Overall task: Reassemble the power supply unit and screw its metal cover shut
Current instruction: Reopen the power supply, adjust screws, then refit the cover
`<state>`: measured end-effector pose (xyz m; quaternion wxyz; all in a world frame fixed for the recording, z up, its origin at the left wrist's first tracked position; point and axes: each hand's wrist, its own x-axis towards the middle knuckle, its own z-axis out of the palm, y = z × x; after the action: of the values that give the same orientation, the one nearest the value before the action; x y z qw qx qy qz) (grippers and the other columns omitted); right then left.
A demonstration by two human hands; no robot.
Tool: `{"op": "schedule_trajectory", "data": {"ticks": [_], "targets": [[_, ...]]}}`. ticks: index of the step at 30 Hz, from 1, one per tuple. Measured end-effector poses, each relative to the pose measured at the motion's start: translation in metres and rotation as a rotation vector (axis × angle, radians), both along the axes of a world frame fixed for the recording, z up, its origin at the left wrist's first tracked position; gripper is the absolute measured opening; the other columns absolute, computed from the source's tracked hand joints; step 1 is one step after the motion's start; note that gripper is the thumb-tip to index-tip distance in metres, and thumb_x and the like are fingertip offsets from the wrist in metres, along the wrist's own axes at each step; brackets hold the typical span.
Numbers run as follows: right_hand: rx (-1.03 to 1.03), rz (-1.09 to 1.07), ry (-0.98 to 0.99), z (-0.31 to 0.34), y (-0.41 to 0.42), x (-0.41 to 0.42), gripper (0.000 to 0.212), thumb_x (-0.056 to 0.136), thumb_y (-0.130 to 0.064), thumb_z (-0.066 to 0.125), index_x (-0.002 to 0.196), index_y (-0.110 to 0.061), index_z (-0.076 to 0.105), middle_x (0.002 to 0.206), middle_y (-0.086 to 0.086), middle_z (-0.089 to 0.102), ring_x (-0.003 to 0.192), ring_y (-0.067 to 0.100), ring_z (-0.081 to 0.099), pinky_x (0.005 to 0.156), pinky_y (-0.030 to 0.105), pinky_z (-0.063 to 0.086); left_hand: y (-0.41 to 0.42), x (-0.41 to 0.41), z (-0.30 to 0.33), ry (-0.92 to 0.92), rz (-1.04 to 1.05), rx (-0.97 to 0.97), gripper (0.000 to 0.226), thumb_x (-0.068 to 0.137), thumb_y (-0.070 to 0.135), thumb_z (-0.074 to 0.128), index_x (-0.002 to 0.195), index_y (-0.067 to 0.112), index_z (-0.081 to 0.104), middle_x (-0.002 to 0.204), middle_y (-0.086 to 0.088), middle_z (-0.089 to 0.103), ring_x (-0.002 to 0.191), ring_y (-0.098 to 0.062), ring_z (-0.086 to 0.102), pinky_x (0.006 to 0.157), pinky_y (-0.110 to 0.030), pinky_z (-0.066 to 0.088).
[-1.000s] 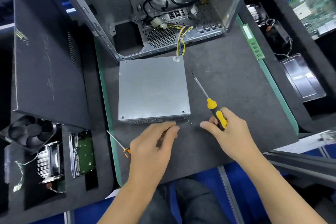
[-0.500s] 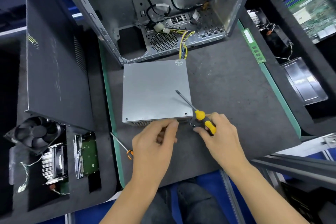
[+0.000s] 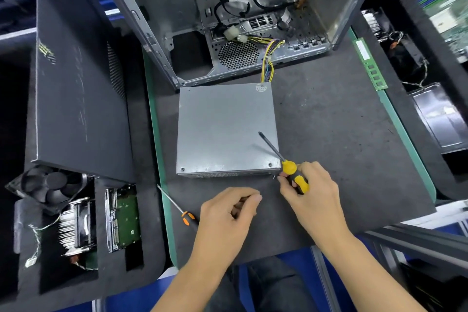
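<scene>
We see the grey sheet-metal power supply box (image 3: 226, 129) flat on the bench, rigid, heavy. Right hand (image 3: 312, 200) grips the yellow-and-black screwdriver (image 3: 291, 168) at the box's near-right corner; left hand (image 3: 228, 215), nearer us, is curled, contents hidden.

PC repair/teardown bench: dark mat (image 3: 329, 134) on the table, gutted PC case (image 3: 228, 7), foam trays (image 3: 141, 210) holding fan (image 3: 50, 185), heatsink (image 3: 76, 228), drive (image 3: 124, 218), RAM stick (image 3: 371, 66), motherboard (image 3: 445, 2).
</scene>
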<state>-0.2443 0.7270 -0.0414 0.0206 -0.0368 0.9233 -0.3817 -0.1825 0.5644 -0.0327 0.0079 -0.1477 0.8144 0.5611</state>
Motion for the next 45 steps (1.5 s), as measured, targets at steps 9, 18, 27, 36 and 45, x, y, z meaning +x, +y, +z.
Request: {"op": "schedule_trajectory", "data": {"ticks": [9,18,27,36,45], "targets": [[-0.476,-0.201,-0.036,0.059,-0.005,0.004,0.015,0.081,-0.018,0.075,0.084,-0.031,0.067,0.076,-0.006,0.061,0.069,0.008,0.058,0.061,0.01,0.047,0.007,-0.014,0.023,0.692,0.092,-0.588,0.016,0.088,0.012,0.076,0.104,0.015,0.072,0.1,0.0,0.068,0.091,-0.02,0.062,0.084,-0.028,0.048],[-0.241,-0.014,0.077,0.069,-0.018,-0.002,0.015,0.083,-0.013,0.076,0.086,-0.019,0.063,0.076,-0.012,0.06,0.07,0.011,0.06,0.058,0.009,0.044,-0.007,-0.043,0.006,0.713,-0.035,-0.803,0.006,0.089,0.011,0.075,0.092,0.009,0.08,0.105,-0.002,0.075,0.105,-0.024,0.067,0.09,-0.046,0.049],[-0.092,0.027,0.182,0.063,-0.021,-0.002,0.021,0.079,-0.003,0.078,0.086,-0.015,0.062,0.077,-0.008,0.056,0.068,0.009,0.052,0.062,0.012,0.043,-0.005,-0.046,-0.003,0.778,0.022,-0.819,0.007,0.084,0.004,0.078,0.085,0.01,0.08,0.096,-0.001,0.076,0.104,-0.022,0.063,0.089,-0.042,0.045],[0.249,0.192,0.491,0.069,-0.031,0.001,0.018,0.086,0.001,0.07,0.07,0.0,0.06,0.066,0.011,0.054,0.062,0.029,0.051,0.053,0.043,0.046,-0.004,-0.044,-0.01,0.78,0.023,-0.803,0.024,0.09,0.015,0.071,0.112,0.018,0.063,0.112,0.0,0.074,0.112,-0.023,0.064,0.095,-0.042,0.043],[0.073,0.29,0.339,0.067,-0.016,-0.001,0.004,0.085,0.0,0.066,0.083,-0.001,0.069,0.078,0.008,0.063,0.074,0.026,0.06,0.066,0.031,0.049,-0.003,-0.044,0.004,0.66,-0.025,-0.692,0.017,0.089,0.015,0.064,0.099,0.013,0.077,0.108,-0.001,0.074,0.113,-0.025,0.06,0.093,-0.041,0.041]]}}
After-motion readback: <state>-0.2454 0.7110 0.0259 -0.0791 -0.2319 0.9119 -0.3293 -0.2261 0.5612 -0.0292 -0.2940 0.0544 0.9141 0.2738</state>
